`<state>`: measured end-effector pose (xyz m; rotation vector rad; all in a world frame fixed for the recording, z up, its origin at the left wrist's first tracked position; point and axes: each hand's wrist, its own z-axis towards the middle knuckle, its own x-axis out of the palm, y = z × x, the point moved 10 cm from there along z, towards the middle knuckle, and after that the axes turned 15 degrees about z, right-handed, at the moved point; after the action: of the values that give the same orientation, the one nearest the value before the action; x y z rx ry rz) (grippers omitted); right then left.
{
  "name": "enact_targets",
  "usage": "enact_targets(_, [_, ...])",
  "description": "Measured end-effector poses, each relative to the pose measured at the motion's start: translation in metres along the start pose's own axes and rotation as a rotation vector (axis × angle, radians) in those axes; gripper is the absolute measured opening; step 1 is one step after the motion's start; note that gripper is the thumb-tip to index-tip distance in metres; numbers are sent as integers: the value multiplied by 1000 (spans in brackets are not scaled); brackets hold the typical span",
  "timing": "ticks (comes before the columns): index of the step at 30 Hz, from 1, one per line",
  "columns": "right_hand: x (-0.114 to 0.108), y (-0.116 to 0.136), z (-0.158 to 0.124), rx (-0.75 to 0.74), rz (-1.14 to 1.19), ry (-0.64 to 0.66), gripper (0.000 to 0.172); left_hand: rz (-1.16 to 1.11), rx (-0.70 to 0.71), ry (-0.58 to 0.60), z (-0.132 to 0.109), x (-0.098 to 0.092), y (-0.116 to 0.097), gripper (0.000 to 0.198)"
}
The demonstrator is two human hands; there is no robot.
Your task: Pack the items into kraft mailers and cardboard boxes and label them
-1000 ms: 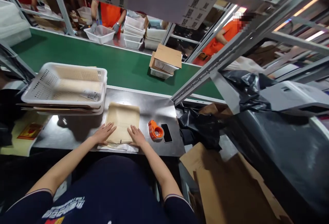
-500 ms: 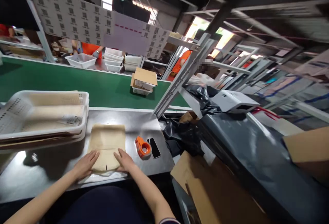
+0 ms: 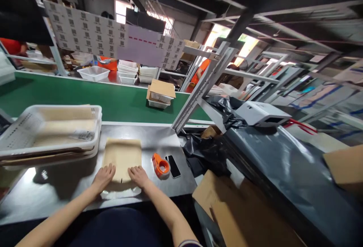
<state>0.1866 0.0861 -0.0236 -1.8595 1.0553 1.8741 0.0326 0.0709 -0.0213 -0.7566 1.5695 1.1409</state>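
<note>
Head view. The tan paper (image 3: 124,154) lay flat on the steel table (image 3: 160,139), straight ahead of the wearer, with pale, shiny wrapping (image 3: 121,194) showing past its 6 o'clock edge. Taking the paper as clock centre, I noted the left hand (image 3: 104,177) at its 7–8 o'clock corner and the right hand (image 3: 138,176) at 4–5. Fingers on each were narrow, side by side and bent, tips on the paper. Thumbs were hidden below, so I could not make out a pinch from a plain press.

Handling, my estimate: light, soft, quick to crease; the shiny wrapping probably slick against steel. Contents, if any, not visible. Best hold: the 2 near corners, fingers spread along the edge, to avoid tearing at 1 point.

Edges: the table ended just beyond the wrapping at 6 o'clock. The green belt (image 3: 121,105) ran across 12, past a strip of bare steel. White baskets (image 3: 98,126) limited movement at 9–10. At 3 sat an orange tape dispenser (image 3: 157,163), near the paper, with a phone (image 3: 173,166) just beyond. I judged the freest room to be bare steel at 1 and at 8 o'clock.
</note>
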Motion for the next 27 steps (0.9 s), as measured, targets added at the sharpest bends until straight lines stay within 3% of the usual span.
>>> enact_targets(7, [29,-5,-32,4,36,43,56,-142,77,45,-23,36,-1,82])
enact_targets(11, [24,-9,-41,-37,60,63,62,-147,74,66,-22,39,3,78])
enact_targets(15, [12,-14,-21,-11,68,45,49,-114,44,71,-12,33,2,73])
enact_targets(19, [5,-24,6,106,87,-12,29,-223,-14,105,-4,22,8,70])
enact_targets(23, [-1,-48,0,301,137,-90,18,-299,-53,127,-9,17,12,76])
enact_targets(25, [-5,-56,-15,394,175,-123,24,-479,-132,115,-20,19,16,79])
enact_targets(27, [-11,-54,-33,466,222,-161,37,-825,-392,85,-39,30,36,83])
